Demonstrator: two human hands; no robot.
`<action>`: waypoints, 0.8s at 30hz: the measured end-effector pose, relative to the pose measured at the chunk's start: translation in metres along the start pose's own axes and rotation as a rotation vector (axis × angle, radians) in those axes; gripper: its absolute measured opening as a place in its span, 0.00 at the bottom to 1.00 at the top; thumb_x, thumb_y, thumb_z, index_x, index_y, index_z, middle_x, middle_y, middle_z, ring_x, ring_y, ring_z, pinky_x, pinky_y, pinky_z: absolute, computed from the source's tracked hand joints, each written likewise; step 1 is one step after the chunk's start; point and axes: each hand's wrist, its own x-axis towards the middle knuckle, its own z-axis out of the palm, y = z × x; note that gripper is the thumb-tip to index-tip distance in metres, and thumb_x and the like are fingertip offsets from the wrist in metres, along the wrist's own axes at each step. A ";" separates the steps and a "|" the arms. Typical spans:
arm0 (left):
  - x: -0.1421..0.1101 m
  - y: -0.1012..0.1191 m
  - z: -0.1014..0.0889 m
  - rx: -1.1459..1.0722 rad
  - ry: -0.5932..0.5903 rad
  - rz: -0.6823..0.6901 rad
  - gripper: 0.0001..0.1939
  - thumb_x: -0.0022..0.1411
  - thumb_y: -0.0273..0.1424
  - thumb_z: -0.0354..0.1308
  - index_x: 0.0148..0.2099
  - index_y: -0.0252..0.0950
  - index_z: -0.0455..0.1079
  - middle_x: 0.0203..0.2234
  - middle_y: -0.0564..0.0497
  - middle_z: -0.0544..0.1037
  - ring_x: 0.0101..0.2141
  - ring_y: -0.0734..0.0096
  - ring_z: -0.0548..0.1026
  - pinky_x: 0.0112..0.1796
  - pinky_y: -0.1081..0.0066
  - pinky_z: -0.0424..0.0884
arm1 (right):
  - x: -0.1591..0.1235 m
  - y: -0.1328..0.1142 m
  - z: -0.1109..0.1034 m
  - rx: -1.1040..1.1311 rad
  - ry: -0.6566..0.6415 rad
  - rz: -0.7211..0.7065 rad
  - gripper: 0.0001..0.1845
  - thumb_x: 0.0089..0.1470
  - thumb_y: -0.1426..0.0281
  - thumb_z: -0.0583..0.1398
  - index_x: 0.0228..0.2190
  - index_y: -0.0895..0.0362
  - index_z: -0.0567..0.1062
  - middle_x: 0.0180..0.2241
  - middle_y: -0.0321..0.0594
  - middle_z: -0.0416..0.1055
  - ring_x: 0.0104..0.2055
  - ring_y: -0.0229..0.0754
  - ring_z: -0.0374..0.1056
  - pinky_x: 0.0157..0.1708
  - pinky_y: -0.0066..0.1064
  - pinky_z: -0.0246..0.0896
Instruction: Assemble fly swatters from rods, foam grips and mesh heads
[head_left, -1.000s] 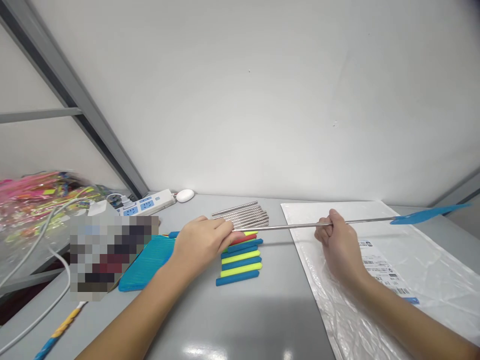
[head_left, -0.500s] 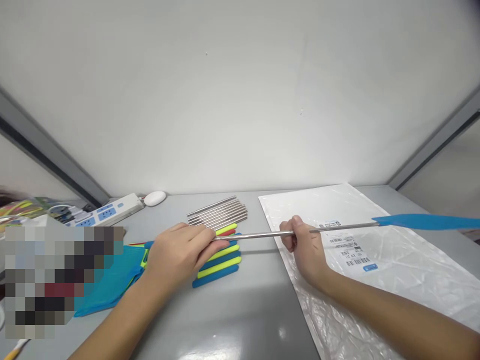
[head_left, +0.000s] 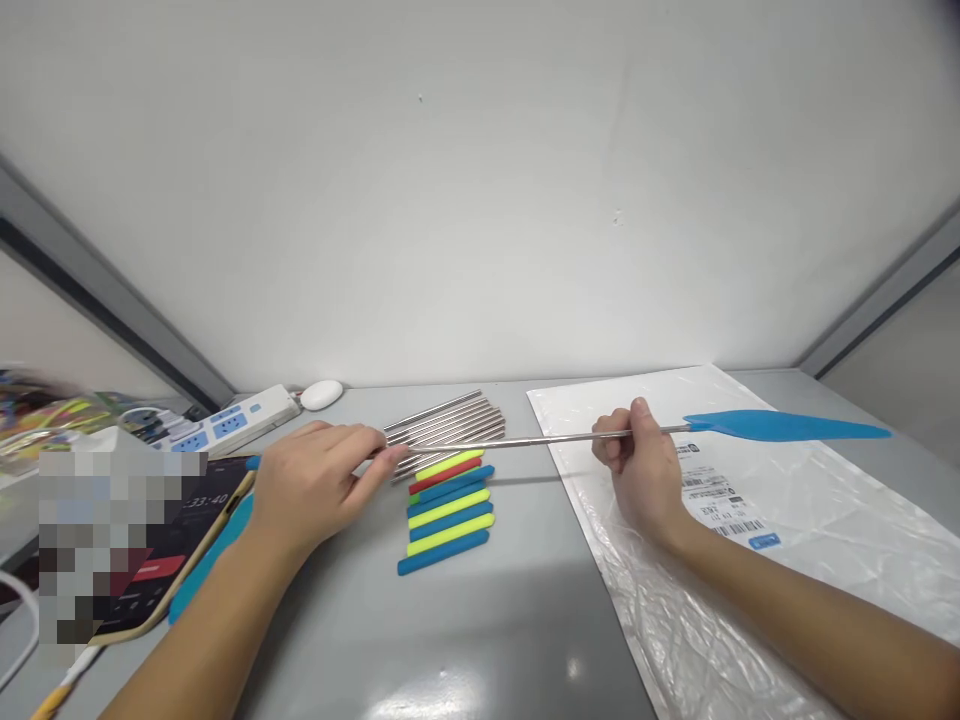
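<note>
A pale wall (head_left: 487, 200) rises behind a grey tabletop (head_left: 450, 630), on which a row of coloured sticks (head_left: 450, 509), blue, yellow and red with a little green, lies side by side. Directly behind that row, a bundle of loose metal rods (head_left: 450, 421) is spread in a slight fan.

A long metal shaft (head_left: 540, 440) is held raised over the far edge of the row, crossing the rods' near ends and carrying a blue flat head (head_left: 780, 426) well to the right of the sticks. The left hand (head_left: 322, 485), to the left of the row, has thumb and forefinger closed on the shaft; its other fingers are partly hidden. The right hand (head_left: 641, 475), to the right of the row, is curled around the shaft near the head, thumb pressed along it.

Further right of the sticks lies a white mailer (head_left: 840, 490) with a printed label. Left of them, beyond the left hand, are a partly pixelated phone (head_left: 199, 525), a power strip (head_left: 255, 410) and a rounded white object (head_left: 322, 395).
</note>
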 end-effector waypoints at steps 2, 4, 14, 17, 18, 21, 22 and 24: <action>-0.002 -0.008 0.000 0.036 0.021 -0.055 0.16 0.66 0.35 0.53 0.25 0.38 0.68 0.14 0.56 0.66 0.20 0.71 0.65 0.27 0.70 0.58 | 0.006 0.000 -0.001 0.050 0.050 0.071 0.28 0.63 0.52 0.52 0.17 0.55 0.63 0.17 0.32 0.53 0.21 0.35 0.48 0.24 0.33 0.43; -0.003 -0.014 -0.001 0.077 0.043 -0.106 0.18 0.66 0.34 0.53 0.23 0.38 0.66 0.13 0.56 0.65 0.19 0.70 0.65 0.26 0.70 0.56 | 0.010 0.000 -0.001 0.110 0.095 0.140 0.26 0.62 0.53 0.53 0.18 0.55 0.64 0.17 0.31 0.54 0.20 0.35 0.48 0.23 0.32 0.44; -0.002 -0.013 -0.004 0.125 0.179 -0.135 0.17 0.64 0.30 0.54 0.22 0.38 0.64 0.13 0.56 0.62 0.19 0.72 0.61 0.27 0.70 0.58 | 0.015 -0.001 -0.001 0.188 0.152 0.187 0.25 0.62 0.53 0.50 0.20 0.55 0.69 0.13 0.32 0.56 0.19 0.35 0.51 0.23 0.30 0.49; 0.000 -0.008 -0.004 0.136 0.215 -0.155 0.17 0.64 0.29 0.55 0.22 0.38 0.65 0.13 0.56 0.63 0.19 0.72 0.62 0.26 0.70 0.58 | 0.015 0.001 -0.004 0.155 0.143 0.167 0.24 0.61 0.57 0.49 0.20 0.55 0.70 0.14 0.34 0.60 0.19 0.36 0.55 0.23 0.30 0.50; 0.000 -0.006 -0.004 0.143 0.223 -0.163 0.17 0.63 0.29 0.55 0.21 0.38 0.64 0.12 0.56 0.63 0.18 0.72 0.62 0.26 0.70 0.57 | 0.016 0.002 -0.004 0.152 0.148 0.167 0.23 0.61 0.59 0.50 0.20 0.55 0.71 0.16 0.35 0.62 0.20 0.36 0.56 0.24 0.31 0.51; 0.000 0.000 -0.004 0.169 0.206 -0.191 0.18 0.63 0.30 0.55 0.19 0.38 0.63 0.11 0.56 0.63 0.17 0.73 0.61 0.24 0.70 0.55 | 0.016 0.005 -0.006 0.169 0.167 0.191 0.20 0.58 0.61 0.50 0.23 0.56 0.74 0.20 0.38 0.68 0.20 0.37 0.59 0.26 0.32 0.55; 0.000 0.002 -0.003 0.179 0.191 -0.203 0.18 0.63 0.30 0.55 0.19 0.38 0.63 0.11 0.56 0.63 0.17 0.73 0.61 0.24 0.70 0.54 | 0.015 0.005 -0.006 0.172 0.172 0.199 0.20 0.58 0.61 0.50 0.24 0.56 0.75 0.22 0.40 0.70 0.20 0.37 0.59 0.26 0.33 0.55; -0.001 0.006 -0.003 0.205 0.175 -0.228 0.18 0.63 0.30 0.54 0.20 0.38 0.63 0.11 0.56 0.62 0.17 0.72 0.60 0.23 0.69 0.53 | 0.013 0.006 -0.005 0.159 0.177 0.202 0.21 0.58 0.61 0.49 0.26 0.57 0.76 0.25 0.42 0.73 0.19 0.37 0.59 0.26 0.34 0.55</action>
